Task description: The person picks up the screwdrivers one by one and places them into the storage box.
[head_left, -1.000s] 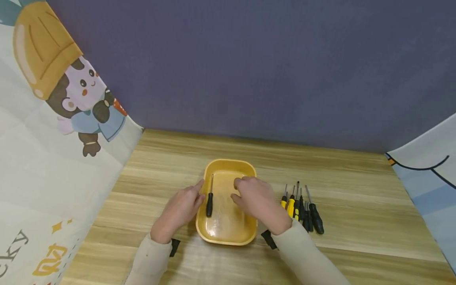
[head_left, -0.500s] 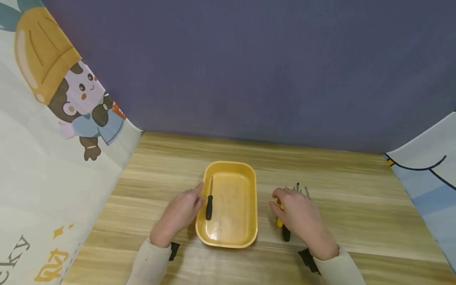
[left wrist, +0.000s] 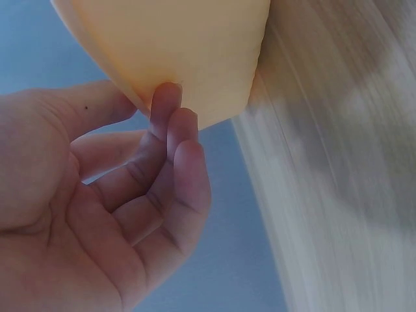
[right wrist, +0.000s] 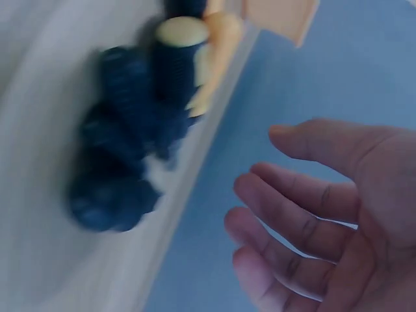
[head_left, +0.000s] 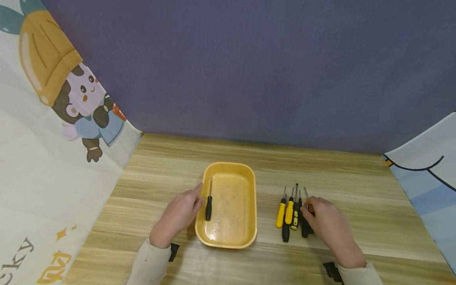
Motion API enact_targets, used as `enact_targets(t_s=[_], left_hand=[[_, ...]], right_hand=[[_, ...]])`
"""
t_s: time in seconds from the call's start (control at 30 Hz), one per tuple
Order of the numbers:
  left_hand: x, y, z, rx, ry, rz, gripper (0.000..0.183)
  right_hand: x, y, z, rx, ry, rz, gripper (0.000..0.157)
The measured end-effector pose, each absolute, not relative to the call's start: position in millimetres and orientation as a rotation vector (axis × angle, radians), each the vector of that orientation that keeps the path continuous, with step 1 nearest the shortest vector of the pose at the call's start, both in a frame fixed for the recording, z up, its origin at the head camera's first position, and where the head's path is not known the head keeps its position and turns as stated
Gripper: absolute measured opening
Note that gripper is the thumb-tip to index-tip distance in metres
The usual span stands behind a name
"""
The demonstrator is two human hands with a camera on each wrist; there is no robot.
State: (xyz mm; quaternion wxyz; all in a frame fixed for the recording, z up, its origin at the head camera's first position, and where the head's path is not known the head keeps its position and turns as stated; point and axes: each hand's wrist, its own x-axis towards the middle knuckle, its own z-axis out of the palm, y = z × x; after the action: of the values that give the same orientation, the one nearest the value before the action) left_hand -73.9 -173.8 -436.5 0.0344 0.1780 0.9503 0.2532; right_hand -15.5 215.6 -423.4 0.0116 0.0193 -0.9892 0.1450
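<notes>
Left grip [head_left: 179,211] pinching yellow tray [head_left: 233,208] | right grip [head_left: 331,225] empty, parted, near black screwdrivers [head_left: 305,229] | risk: tightly packed, they may roll if brushed

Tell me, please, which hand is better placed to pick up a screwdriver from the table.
Probably the right hand: it is at the screwdrivers, fingers loosely curled and holding nothing. The left hand touches the rim of the yellow tray, which lies between it and the screwdrivers.

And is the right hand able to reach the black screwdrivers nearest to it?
Probably yes: the right hand looks empty and close to the black screwdrivers, and the right wrist view shows nothing in between.
</notes>
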Motion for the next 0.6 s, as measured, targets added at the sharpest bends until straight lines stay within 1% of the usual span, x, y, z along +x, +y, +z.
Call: enact_targets(t_s=[0.13, 0.33, 0.5, 0.6], left_hand=[[-73.3, -173.8, -436.9, 0.543, 2.921, 0.780, 0.053], [-73.5, -173.7, -437.8, 0.560, 2.931, 0.790, 0.053], [-73.4, -173.7, -437.9, 0.565, 2.928, 0.800, 0.053], [-73.2, -173.8, -437.1, 0.571, 2.927, 0.805, 0.053]], right_hand=[[-13.1, 228.3, -435.3, -0.016, -3.105, 0.435, 0.025], [-11.4, 242.4, -450.8, -0.076, -3.102, 0.402, 0.025], [-10.7, 247.7, -457.5, -0.084, -3.098, 0.406, 0.025], [-11.5, 249.6, -459.3, -0.101, -3.123, 0.419, 0.028]])
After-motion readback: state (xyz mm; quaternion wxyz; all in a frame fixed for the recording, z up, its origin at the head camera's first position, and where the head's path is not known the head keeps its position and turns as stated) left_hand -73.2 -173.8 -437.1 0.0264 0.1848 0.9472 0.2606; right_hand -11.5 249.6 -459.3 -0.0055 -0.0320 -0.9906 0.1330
